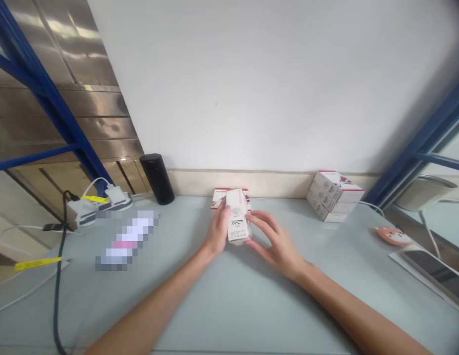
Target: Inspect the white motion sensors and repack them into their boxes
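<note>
A small white cardboard box with red edging and printed marks (238, 219) stands on end at the middle of the table, held along its left side by my left hand (217, 231). My right hand (273, 241) is at the box's right side, with its fingers spread and the fingertips at or very near the box. Behind them, a similar box (224, 197) lies partly hidden by the held box. Further right stands a stack of similar boxes (335, 197).
The pale grey table (236, 315) meets a white wall. On it are a black cylinder (157, 178), a power strip with plugs (99, 207), a pixelated object (125, 241), a black cable (58, 291), a pink mouse (394, 235) and a tablet (434, 271). Blue shelf uprights stand at both sides.
</note>
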`<action>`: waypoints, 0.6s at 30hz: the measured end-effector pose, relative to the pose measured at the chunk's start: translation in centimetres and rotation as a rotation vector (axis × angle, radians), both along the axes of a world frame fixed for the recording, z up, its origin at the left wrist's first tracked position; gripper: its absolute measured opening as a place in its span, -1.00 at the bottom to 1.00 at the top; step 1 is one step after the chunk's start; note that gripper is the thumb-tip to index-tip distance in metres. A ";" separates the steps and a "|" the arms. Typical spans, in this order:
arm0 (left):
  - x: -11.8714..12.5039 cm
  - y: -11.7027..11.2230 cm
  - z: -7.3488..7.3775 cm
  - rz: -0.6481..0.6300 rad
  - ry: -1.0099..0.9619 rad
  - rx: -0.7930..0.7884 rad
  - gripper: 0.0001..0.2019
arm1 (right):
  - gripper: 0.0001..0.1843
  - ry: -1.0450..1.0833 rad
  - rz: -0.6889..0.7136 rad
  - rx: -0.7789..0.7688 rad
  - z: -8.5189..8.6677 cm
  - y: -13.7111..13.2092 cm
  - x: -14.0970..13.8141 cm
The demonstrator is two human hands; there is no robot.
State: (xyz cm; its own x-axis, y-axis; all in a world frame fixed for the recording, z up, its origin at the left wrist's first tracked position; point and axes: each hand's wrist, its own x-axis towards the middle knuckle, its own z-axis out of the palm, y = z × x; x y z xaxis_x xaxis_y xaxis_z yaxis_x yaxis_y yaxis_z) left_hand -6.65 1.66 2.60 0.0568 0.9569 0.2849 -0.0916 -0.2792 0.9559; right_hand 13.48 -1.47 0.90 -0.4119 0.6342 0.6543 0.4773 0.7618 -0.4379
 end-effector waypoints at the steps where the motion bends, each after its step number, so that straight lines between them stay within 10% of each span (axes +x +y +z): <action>1: 0.0 0.0 -0.1 0.024 0.028 0.014 -0.47 | -0.36 -0.004 -0.029 0.051 0.0 0.0 0.0; 9: -2.8 3.6 -1.2 0.515 0.225 -0.008 -0.54 | -0.37 -0.236 -0.272 0.267 -0.2 3.0 -3.2; 18: -3.7 5.7 -3.0 0.365 0.128 -0.004 -0.51 | -0.50 -0.240 -0.281 0.046 1.4 8.2 -10.4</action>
